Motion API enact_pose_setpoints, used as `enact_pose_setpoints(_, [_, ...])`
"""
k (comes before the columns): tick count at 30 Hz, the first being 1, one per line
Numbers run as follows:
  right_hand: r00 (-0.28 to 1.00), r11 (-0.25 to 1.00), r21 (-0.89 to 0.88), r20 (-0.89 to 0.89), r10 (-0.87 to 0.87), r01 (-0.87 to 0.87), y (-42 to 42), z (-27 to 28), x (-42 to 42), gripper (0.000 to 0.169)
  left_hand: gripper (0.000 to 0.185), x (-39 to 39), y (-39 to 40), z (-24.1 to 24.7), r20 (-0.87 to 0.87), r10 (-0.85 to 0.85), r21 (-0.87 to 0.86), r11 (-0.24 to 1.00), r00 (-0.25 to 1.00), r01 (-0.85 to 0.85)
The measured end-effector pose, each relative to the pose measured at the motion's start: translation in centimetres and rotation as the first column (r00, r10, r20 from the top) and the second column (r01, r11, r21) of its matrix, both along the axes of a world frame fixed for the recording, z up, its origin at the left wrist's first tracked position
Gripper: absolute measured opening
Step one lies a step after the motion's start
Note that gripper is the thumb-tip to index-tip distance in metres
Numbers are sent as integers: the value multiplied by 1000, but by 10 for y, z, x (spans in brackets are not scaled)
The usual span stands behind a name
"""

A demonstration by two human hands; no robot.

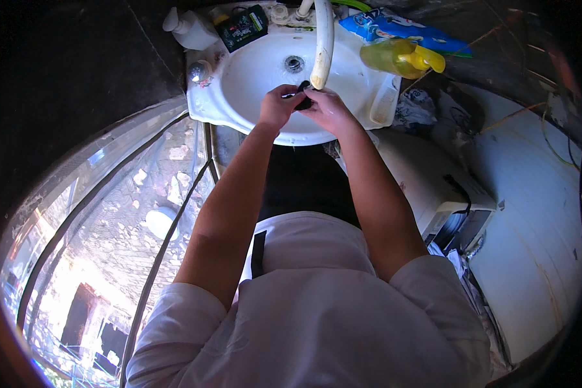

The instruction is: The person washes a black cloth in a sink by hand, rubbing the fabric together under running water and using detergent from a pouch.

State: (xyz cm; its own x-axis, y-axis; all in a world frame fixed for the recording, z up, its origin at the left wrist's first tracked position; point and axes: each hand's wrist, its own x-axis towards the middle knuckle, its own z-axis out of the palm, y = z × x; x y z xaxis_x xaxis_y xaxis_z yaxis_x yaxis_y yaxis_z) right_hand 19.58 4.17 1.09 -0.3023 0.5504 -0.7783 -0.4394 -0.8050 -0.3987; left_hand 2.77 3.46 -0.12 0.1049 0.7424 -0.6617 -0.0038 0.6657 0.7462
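Both my hands are together over the front half of a white ceramic washbasin [252, 72]. A small black item [304, 101], its exact kind too small to tell, is pinched between them. My left hand [276, 105] grips its left side with thumb and fingers. On the other side, my right hand [329, 107] holds it from the right, with whitish wet patches or foam on the skin. Just above my right fingers ends a white hose-like spout [323, 48]. Behind the hands lies the metal drain [294, 64]. Some fingertips are hidden.
A white pump bottle [194, 30] and a dark box [243, 29] stand back left. Back right are a blue plastic packet [402, 31] and a yellow pump bottle [393, 57]. A whitish brush or dish [384, 103] rests on the right rim. A mesh window [121, 218] is at left.
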Motion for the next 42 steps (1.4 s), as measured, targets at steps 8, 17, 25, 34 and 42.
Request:
enact_pose_setpoints(8, [809,923,161,548,211,-350,6,22,24,33,32,12,7,22,139,206,-227,959,969,-171])
enact_pose_setpoints(17, [803,860,227,522,288,-456,-1,23,28,34,35,6,0,14,292,515,-429,823,806,-371])
enact_pose_setpoints(25, [329,501,-60,687,648,-863,7,38,28,33,34,5,5,2,297,638,-440,752,710,-491])
enact_pose_setpoints(34, [-95,234,-163,956,276,-959,19,35,63,33,24,-24,7,-26,287,802,-396,597,524,-697])
enact_pose_setpoints(42, [37,411,-213,852,522,-886,30,60,64,35,31,-46,7,-21,183,798,-179,601,574,-779])
